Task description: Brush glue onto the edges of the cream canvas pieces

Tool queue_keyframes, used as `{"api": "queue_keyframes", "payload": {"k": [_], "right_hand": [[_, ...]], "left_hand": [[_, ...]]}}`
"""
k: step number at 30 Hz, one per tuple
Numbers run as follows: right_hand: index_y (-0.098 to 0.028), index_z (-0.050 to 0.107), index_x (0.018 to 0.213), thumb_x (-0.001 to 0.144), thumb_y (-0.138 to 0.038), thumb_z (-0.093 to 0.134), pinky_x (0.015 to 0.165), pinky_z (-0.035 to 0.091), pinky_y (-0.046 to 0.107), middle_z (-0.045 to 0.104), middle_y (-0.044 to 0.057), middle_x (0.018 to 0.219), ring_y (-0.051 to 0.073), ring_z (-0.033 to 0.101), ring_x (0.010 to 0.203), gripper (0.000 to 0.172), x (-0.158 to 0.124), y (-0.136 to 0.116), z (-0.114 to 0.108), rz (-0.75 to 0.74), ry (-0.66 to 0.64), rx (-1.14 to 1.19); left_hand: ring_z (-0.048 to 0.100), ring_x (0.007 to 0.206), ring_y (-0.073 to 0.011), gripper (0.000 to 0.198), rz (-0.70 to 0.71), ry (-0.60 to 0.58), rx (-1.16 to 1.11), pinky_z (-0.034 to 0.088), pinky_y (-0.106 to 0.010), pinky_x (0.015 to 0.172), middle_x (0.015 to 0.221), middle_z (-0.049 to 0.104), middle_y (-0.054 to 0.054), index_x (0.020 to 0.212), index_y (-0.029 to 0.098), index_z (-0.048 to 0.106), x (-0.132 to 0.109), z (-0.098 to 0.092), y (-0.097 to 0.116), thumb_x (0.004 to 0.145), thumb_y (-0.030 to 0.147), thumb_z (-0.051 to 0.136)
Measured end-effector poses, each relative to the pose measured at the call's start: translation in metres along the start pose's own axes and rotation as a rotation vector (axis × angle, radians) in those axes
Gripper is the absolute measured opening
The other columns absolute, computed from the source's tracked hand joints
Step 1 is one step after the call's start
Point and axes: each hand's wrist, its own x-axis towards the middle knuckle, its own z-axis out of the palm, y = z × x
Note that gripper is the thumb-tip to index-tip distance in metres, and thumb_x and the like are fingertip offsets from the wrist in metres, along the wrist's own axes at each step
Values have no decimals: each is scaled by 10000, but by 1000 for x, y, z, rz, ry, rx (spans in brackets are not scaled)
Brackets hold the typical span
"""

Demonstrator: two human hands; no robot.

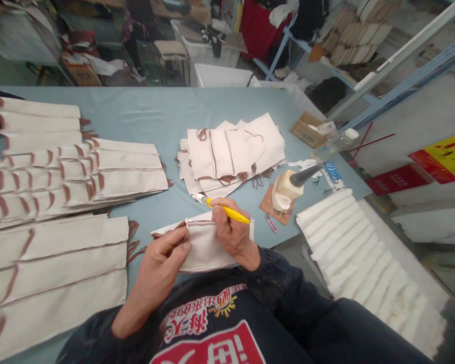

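Close in front of my body lies a cream fabric piece [205, 248] with brown edging, partly under both hands. My left hand [159, 260] pinches its left upper edge between thumb and fingers. My right hand [235, 235] is closed round a small brush [235, 215] with a yellow handle, its whitened tip pointing to the upper left, beyond the fabric's far edge. To the right a cream bottle [286, 189] with a dark grey spout stands on a brown square pad [267, 205]. Just past the brush tip lies a loose pile of similar cream pieces [222, 151].
Rows of overlapping cream fabric pieces [76, 247] cover the left of the blue-green table [147, 108]. A stack of white folded padding [349, 242] stands at right. Near the far right edge are a cardboard box [307, 130], a clear jar [339, 144] and a pink clip-like item [272, 224].
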Motion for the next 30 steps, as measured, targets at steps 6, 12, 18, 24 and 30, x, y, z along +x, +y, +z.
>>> {"api": "queue_keyframes", "payload": {"k": [6, 12, 18, 24, 30], "right_hand": [[-191, 682, 963, 1080, -428, 431, 584, 455, 282, 638, -12, 691, 131, 573, 588, 365, 35, 1, -15, 54, 193, -142], [-196, 679, 918, 1077, -463, 411, 610, 441, 298, 636, -5, 678, 151, 602, 615, 410, 44, 10, -17, 131, 136, -193], [-196, 686, 950, 1044, -504, 466, 605, 461, 264, 642, -23, 632, 131, 604, 584, 391, 39, 12, -7, 240, 157, 5], [-191, 652, 808, 989, -614, 563, 420, 318, 202, 475, -88, 440, 73, 402, 374, 469, 17, -20, -31, 471, 172, 432], [-180, 660, 790, 964, -601, 624, 404, 291, 185, 455, -92, 393, 57, 372, 345, 457, 1, -40, -41, 619, 100, 497]], "left_hand": [[709, 1069, -312, 457, -86, -82, 4, 559, -343, 912, 1106, 826, -105, 1085, 188, 823, 0, -28, -27, 865, 564, 686], [598, 638, -171, 313, 112, -211, 194, 456, -249, 594, 673, 673, -4, 751, 193, 690, -6, -12, -15, 944, 406, 567], [521, 564, -125, 265, 259, -208, 274, 398, -226, 563, 625, 583, 40, 715, 208, 593, -7, -5, 2, 942, 254, 465], [589, 619, -151, 225, 258, -122, 363, 458, -237, 591, 663, 626, 19, 683, 221, 570, -10, -11, -21, 858, 164, 440], [564, 581, -144, 324, 685, 71, 552, 457, -252, 614, 591, 580, 24, 669, 221, 541, -16, -4, -23, 917, 22, 482]]}}
